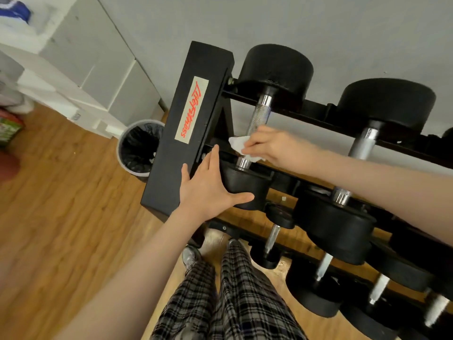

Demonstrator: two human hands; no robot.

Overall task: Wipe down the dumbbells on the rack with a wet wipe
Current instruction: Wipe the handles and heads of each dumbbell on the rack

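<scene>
Where the white wet wipe (pixel 241 146) wraps the chrome handle of the leftmost top-tier dumbbell (pixel 260 114), the right hand (pixel 274 146) pinches it, fingers curled round the tissue and the bar near the handle's near end. Part of the wipe is hidden under those fingers, so how far it goes round the bar cannot be told. Just nearer, the left hand (pixel 210 187) lies flat with fingers straight and thumb spread, pressed against the near black head of that same dumbbell, holding nothing. Its fingertips reach up along the edge of the rack's end post.

To the right on the same tier sits a second, larger dumbbell (pixel 360 146), its handle partly crossed by the right forearm. Below, on lower tiers of the black rack (pixel 171 153), more dumbbells (pixel 326 263) show chrome handles and black heads; those at the far right and bottom are cut off by the frame edge and run together in shadow.

On the rack's end post a pale sticker (pixel 192 109) carries red script, seen sideways, that appears to read "Life Fitness".

Left of the rack stands a round bin (pixel 139 146) lined with a black bag. Plaid trousers (pixel 235 300) and one shoe (pixel 190 255) show near the bottom, over a wooden floor (pixel 61 204). White cabinets (pixel 98 69) line the far left, blurred.
</scene>
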